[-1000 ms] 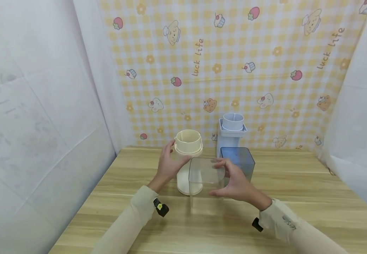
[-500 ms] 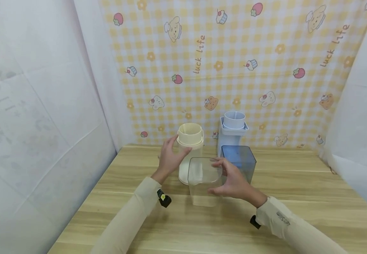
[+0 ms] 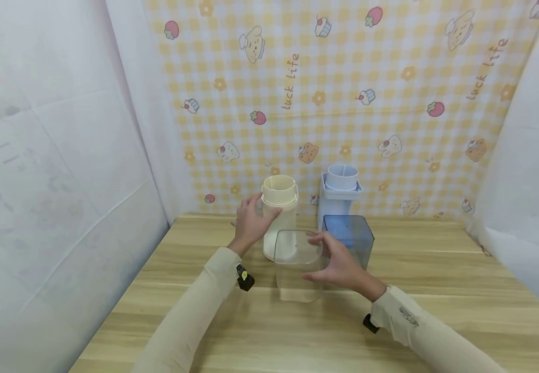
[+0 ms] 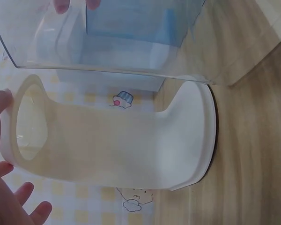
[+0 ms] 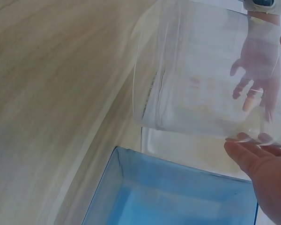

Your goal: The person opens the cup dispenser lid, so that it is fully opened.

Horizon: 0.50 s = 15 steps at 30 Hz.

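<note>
My left hand [image 3: 252, 224] grips the upper part of a cream plastic stand [image 3: 280, 217], just below its round collar; the thumb is at the front. In the left wrist view the stand's [image 4: 103, 145] hollow ring, curved column and broad rounded foot show. My right hand [image 3: 341, 264] holds a clear square-cornered plastic container [image 3: 297, 285] by its right side, thumb in front and fingers behind. In the right wrist view the container [image 5: 196, 89] is see-through, with the left hand visible behind it. It overlaps the stand's foot in the head view.
A pale blue stand [image 3: 332, 207] with a round collar stands at the back, right of the cream one. In front of it is a smoky blue see-through container [image 3: 363, 248]. A checked cloth [image 3: 321, 124] hangs behind the wooden table [image 3: 437, 290].
The cream stand and my left hand have moved back, away from me. My right hand and the clear container have shifted slightly left. The blue stand stays in place.
</note>
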Each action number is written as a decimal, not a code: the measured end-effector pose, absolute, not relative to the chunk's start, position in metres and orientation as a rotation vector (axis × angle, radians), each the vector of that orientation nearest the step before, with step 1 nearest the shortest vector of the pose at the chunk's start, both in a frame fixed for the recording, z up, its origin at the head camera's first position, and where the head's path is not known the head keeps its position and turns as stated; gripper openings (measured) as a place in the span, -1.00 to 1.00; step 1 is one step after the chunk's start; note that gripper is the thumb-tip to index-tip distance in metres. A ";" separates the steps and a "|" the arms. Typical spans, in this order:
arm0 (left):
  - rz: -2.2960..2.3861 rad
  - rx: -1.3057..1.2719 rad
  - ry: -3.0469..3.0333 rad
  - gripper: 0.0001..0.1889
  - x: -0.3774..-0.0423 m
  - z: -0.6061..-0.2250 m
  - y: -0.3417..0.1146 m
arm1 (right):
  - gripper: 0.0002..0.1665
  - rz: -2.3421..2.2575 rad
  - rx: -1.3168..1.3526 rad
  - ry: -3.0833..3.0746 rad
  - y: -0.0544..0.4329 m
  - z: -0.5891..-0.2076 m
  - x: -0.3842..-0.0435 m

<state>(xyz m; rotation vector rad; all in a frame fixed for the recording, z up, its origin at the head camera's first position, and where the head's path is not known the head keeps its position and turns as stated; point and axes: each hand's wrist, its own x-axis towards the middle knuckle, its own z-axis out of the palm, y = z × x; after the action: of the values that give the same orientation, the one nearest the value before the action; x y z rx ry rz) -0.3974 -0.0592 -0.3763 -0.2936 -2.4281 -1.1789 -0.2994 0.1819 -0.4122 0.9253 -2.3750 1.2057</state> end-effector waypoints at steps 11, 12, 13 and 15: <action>-1.141 -0.213 -2.477 -0.13 -0.416 -0.372 -0.054 | -0.10 1.079 0.881 -2.446 0.180 -0.408 -0.306; -1.137 -0.207 -2.480 -0.13 -0.418 -0.372 -0.054 | -0.10 1.047 0.885 -2.449 0.180 -0.407 -0.306; -1.132 -0.201 -2.483 -0.12 -0.420 -0.371 -0.054 | -0.10 1.003 0.890 -2.451 0.179 -0.406 -0.307; -1.130 -0.193 -2.487 -0.12 -0.423 -0.370 -0.053 | -0.11 0.902 0.900 -2.453 0.177 -0.403 -0.307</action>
<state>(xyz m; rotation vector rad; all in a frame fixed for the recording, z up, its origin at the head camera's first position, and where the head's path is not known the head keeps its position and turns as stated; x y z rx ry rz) -0.4226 -0.0533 -0.3703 -0.1931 -2.4869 -1.1296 -0.3069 0.1774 -0.4030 0.8997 -2.4531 0.9018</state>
